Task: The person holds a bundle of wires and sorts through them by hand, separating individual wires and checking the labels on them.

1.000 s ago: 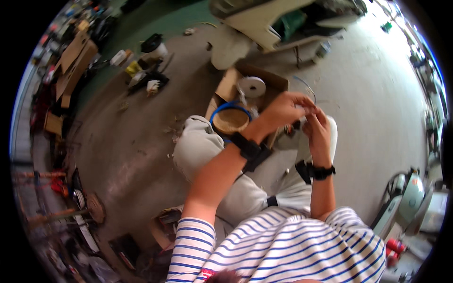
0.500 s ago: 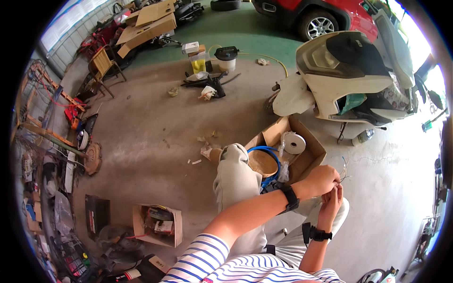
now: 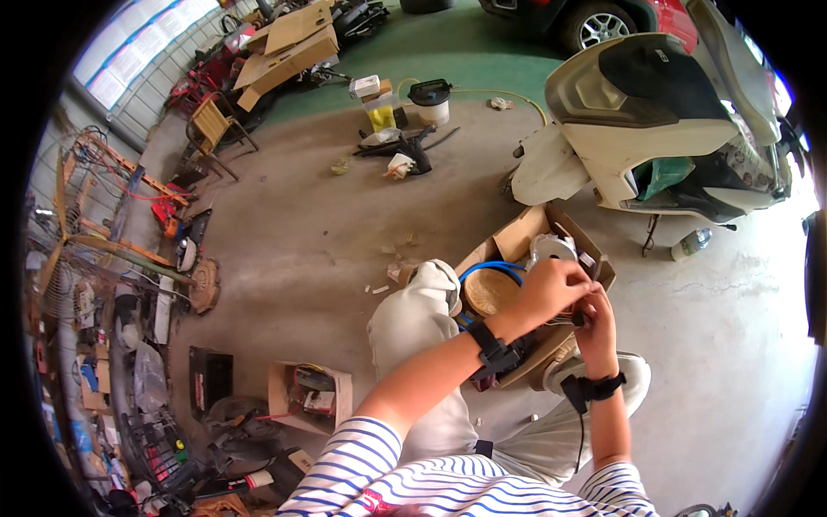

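My left hand (image 3: 551, 293) reaches across above the open cardboard box (image 3: 508, 376), its thumb and fingertips pinched together. My right hand (image 3: 598, 327) meets it there, fingers closed, and both pinch thin wires whose ends are hard to make out. A small black piece (image 3: 578, 319) shows beside the right fingers. Inside the box below lie a coil of blue hose (image 3: 472, 274), a round tan disc (image 3: 493, 293) and a white roll (image 3: 551, 248), partly hidden by my left hand.
A white scooter (image 3: 637, 155) stands beyond the box at right, a plastic bottle (image 3: 691, 245) near it. A smaller box of parts (image 3: 340, 401) sits at lower left. Farther off are a lidded bucket (image 3: 431, 110) and a chair (image 3: 214, 129). Clutter lines the left wall.
Both hands have moved up and slightly left in the picture, over the box. The thin wires that stuck out beyond my fingertips no longer show there. The view has shifted a little.
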A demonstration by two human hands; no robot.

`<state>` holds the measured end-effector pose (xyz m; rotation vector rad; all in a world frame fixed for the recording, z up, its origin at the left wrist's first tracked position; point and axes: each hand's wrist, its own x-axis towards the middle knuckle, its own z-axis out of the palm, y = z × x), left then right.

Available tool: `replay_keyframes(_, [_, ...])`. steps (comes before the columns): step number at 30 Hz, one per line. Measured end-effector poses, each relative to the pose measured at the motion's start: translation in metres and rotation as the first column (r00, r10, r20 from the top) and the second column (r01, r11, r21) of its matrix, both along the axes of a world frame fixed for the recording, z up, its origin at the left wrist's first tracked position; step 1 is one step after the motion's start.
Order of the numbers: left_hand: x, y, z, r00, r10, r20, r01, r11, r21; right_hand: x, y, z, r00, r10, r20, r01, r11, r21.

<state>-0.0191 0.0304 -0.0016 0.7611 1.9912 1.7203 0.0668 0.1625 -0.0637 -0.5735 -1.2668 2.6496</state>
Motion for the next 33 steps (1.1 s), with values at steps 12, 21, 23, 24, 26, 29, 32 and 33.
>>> replay_keyframes(12, [-0.016, -0.028, -0.045, 0.889, 0.118, -0.442, -0.271, 0.914, -0.301, -0.048, -0.012, -0.045, 0.916, 0.399, -0.037, -0.395, 0.884, -0.25])
replay_keyframes(21, [-0.006, -0.034, -0.011, 0.774, -0.03, -0.632, -0.285, 0.875, -0.391, -0.059, -0.01, -0.045, 0.828, 0.504, -0.246, -0.524, 0.851, -0.019])
replay_keyframes(23, [-0.006, -0.036, -0.009, 0.776, -0.038, -0.629, -0.284, 0.87, -0.403, -0.059, -0.007, -0.043, 0.817, 0.533, -0.22, -0.543, 0.84, 0.018])
replay_keyframes(24, [-0.007, -0.038, -0.008, 0.779, -0.01, -0.627, -0.285, 0.885, -0.367, -0.06, -0.008, -0.042, 0.813, 0.54, -0.219, -0.552, 0.834, 0.009])
replay_keyframes(26, [-0.011, -0.039, -0.012, 0.819, 0.007, -0.574, -0.26, 0.896, -0.36, -0.061, -0.012, -0.04, 0.818, 0.523, -0.239, -0.534, 0.845, 0.022])
replay_keyframes(29, [-0.026, -0.037, -0.015, 0.866, -0.007, -0.5, -0.213, 0.899, -0.383, -0.063, -0.008, -0.043, 0.833, 0.499, -0.236, -0.507, 0.861, 0.03])
replay_keyframes(32, [-0.035, -0.026, -0.012, 0.901, -0.043, -0.432, -0.163, 0.889, -0.429, -0.065, 0.003, -0.05, 0.855, 0.475, -0.207, -0.468, 0.88, 0.083])
replay_keyframes(33, [-0.036, -0.021, -0.013, 0.899, -0.078, -0.43, -0.144, 0.876, -0.461, -0.063, 0.005, -0.049, 0.861, 0.46, -0.216, -0.455, 0.887, 0.077])
